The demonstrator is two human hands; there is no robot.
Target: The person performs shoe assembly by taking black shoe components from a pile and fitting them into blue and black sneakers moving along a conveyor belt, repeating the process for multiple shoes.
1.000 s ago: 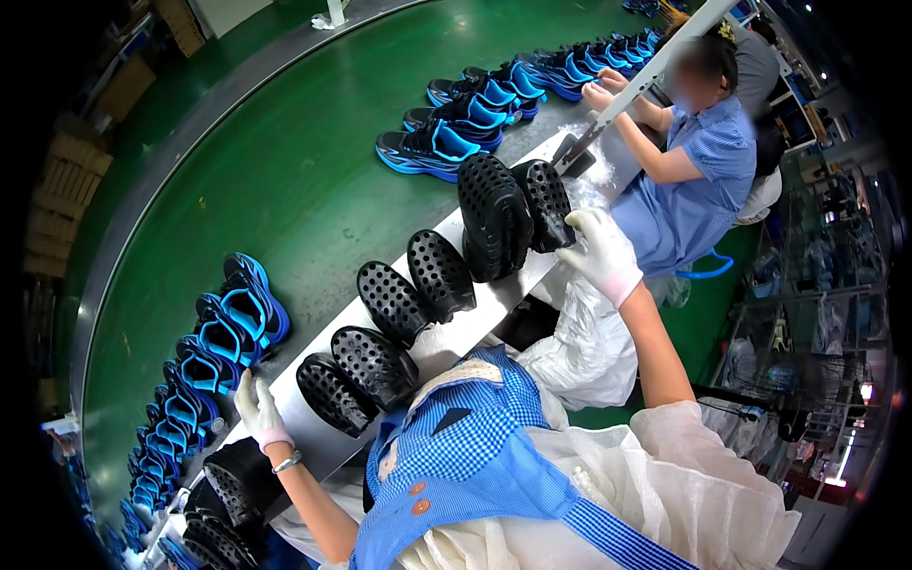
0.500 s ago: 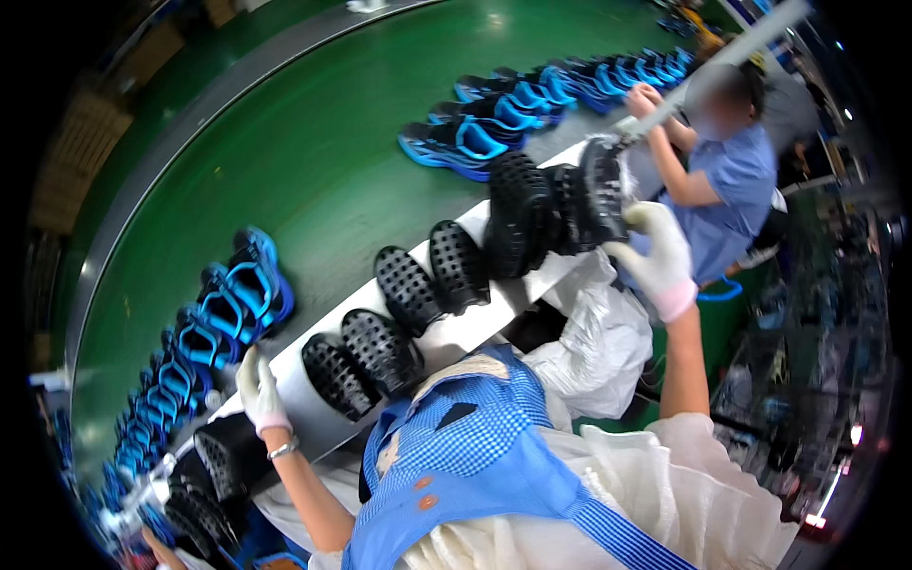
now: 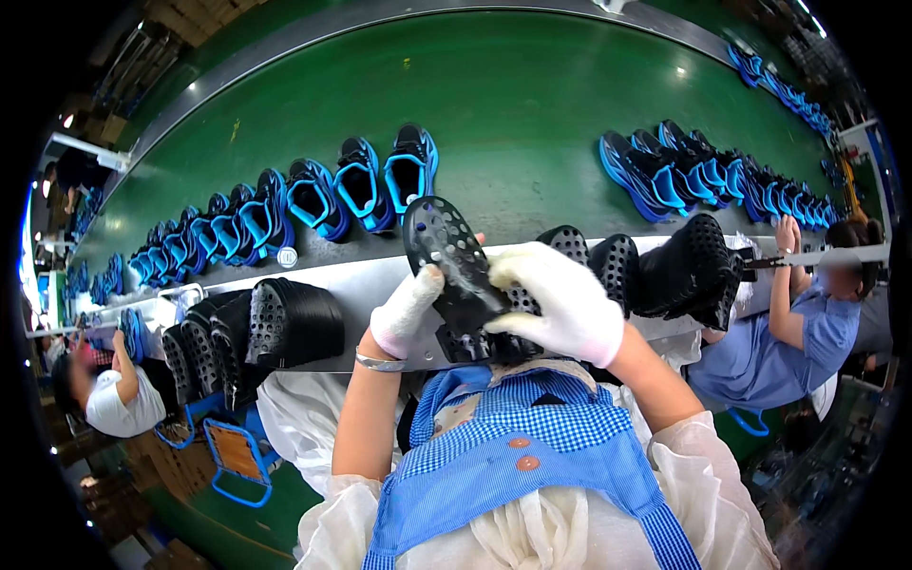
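Observation:
A black shoe insole (image 3: pixel 445 249) full of round holes is held up in front of my chest, tilted, with a shiny streak on its face. My left hand (image 3: pixel 407 312), in a white glove, grips its left edge with the thumb in front. From the right, my gloved right hand (image 3: pixel 562 296) closes on the lower part of the same insole; some of its fingertips are hidden. Just below, more perforated insoles (image 3: pixel 465 344) lie on the pale ledge, partly covered by my hands. Others (image 3: pixel 614 268) lean along the ledge beside my right hand.
Thick stacks of black insoles stand left (image 3: pixel 294 323) and right (image 3: pixel 689 271) on the ledge (image 3: pixel 370 285). Beyond it, rows of black-and-blue sneakers (image 3: pixel 410 163) line a green belt (image 3: pixel 513 104). Co-workers sit at far left (image 3: pixel 123 394) and right (image 3: pixel 788 332). A blue-framed stool (image 3: pixel 237 456) stands lower left.
The view has swung round and levelled. My right hand has come back from the stack on the right, and my left hand, empty before, has come in; both now hold an insole before me.

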